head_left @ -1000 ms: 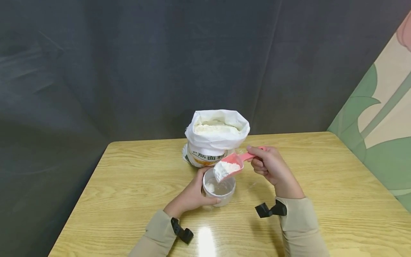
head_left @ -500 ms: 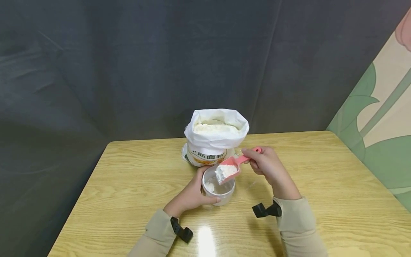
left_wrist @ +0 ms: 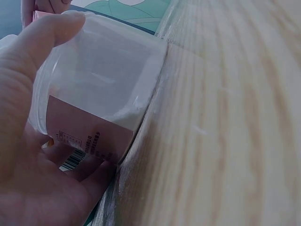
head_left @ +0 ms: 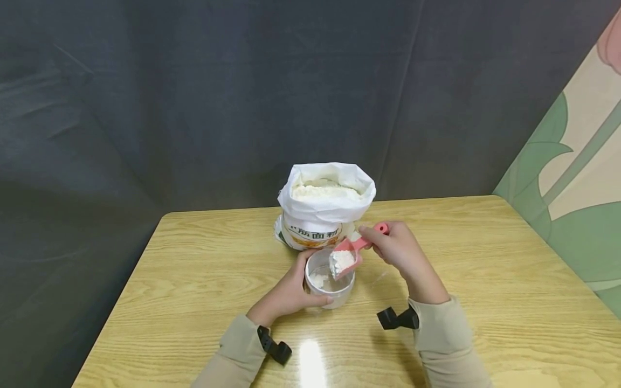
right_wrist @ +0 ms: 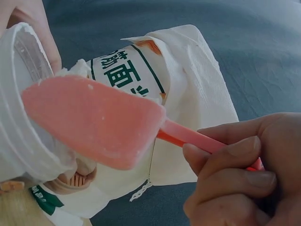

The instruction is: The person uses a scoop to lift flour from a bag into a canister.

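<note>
A clear plastic jar (left_wrist: 113, 61) with a pinkish label stands on the table, a little white flour inside. My left hand (head_left: 286, 293) grips it round the side, thumb at the front. In my right hand (head_left: 398, 253) is the handle of a pink scoop (right_wrist: 99, 120), pinched between thumb and fingers. Flour (head_left: 341, 261) lies in the scoop's bowl, whose tip tilts down over the jar's mouth. Behind the jar stands an open white flour bag (head_left: 320, 213), its top rolled back and flour showing inside.
The wooden table (head_left: 194, 269) has its far edge just behind the bag. A dark curtain (head_left: 233, 97) hangs beyond it. At the right is a wall panel (head_left: 582, 188) with a leaf pattern.
My right hand has moved left and turned, tipping the scoop lower over the jar. More flour shows in the jar. The left hand keeps its hold on the jar.
</note>
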A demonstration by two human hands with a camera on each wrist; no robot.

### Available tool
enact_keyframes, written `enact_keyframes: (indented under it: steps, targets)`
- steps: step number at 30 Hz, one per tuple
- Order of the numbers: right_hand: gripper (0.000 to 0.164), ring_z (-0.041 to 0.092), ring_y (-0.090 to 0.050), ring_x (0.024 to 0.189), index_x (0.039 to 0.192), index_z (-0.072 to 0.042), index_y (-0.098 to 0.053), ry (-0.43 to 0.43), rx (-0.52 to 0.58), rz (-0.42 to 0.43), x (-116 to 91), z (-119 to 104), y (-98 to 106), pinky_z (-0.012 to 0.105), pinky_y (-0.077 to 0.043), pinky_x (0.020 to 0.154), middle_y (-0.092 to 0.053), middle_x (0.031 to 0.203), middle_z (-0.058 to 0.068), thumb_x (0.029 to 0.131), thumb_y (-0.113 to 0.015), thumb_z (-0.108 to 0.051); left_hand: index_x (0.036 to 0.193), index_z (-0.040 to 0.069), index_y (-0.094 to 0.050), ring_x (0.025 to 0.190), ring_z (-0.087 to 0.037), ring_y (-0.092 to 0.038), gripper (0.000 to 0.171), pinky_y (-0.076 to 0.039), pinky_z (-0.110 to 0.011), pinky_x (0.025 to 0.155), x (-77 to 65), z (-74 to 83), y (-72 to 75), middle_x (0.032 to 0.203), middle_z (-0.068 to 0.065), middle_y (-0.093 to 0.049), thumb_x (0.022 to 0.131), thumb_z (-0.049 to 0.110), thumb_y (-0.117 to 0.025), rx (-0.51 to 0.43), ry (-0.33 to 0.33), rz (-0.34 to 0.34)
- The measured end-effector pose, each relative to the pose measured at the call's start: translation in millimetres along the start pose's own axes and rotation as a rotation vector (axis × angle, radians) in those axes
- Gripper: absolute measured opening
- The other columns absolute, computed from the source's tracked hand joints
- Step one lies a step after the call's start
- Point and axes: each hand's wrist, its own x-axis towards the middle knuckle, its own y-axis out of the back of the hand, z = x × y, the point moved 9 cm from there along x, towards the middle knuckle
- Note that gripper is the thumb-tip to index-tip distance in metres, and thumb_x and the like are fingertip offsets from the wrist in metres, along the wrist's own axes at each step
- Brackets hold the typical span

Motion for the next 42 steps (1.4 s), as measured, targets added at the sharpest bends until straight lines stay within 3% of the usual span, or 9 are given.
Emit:
enact_keyframes:
  steps: [15, 24, 42]
  targets:
    - [0.042, 0.015, -0.037, 0.053, 0.061, -0.012, -0.049, 0.057, -0.065, -0.001, -1.2, -3.9, -5.4, 0.027, -0.031, 0.049, -0.041, 0.054, -0.003, 0.098, -0.065, -0.022, 0.153, 0.017, -0.025, 0.143, -0.026, -0.036, 0.105, -0.025, -0.049, 0.118, 0.0, 0.3, 0.0, 0.154, -0.009, -0.037, 0.073, 0.019, -0.093, 0.015, 0.003, -0.001]
    - [0.037, 0.015, -0.035, 0.054, 0.067, -0.009, -0.054, 0.12, -0.18, -0.012, -4.6, -12.7, -10.3, 0.028, -0.029, 0.049, -0.04, 0.057, -0.004, 0.097, -0.066, -0.026, 0.153, 0.016, -0.025, 0.142, -0.026, -0.037, 0.104, -0.026, -0.048, 0.118, 1.1, 0.2, -0.2, 0.153, -0.01, -0.038, 0.073, 0.017, -0.092, -0.007, -0.015, -0.005]
    - [0.036, 0.016, -0.037, 0.054, 0.069, -0.006, -0.055, 0.11, -0.171, 0.0, -4.0, -10.9, -8.6, 0.028, -0.031, 0.049, -0.042, 0.058, -0.002, 0.097, -0.066, -0.025, 0.152, 0.017, -0.024, 0.142, -0.022, -0.037, 0.106, -0.026, -0.045, 0.118, 1.7, -1.6, -0.5, 0.154, -0.008, -0.038, 0.072, 0.016, -0.093, 0.017, -0.013, 0.0]
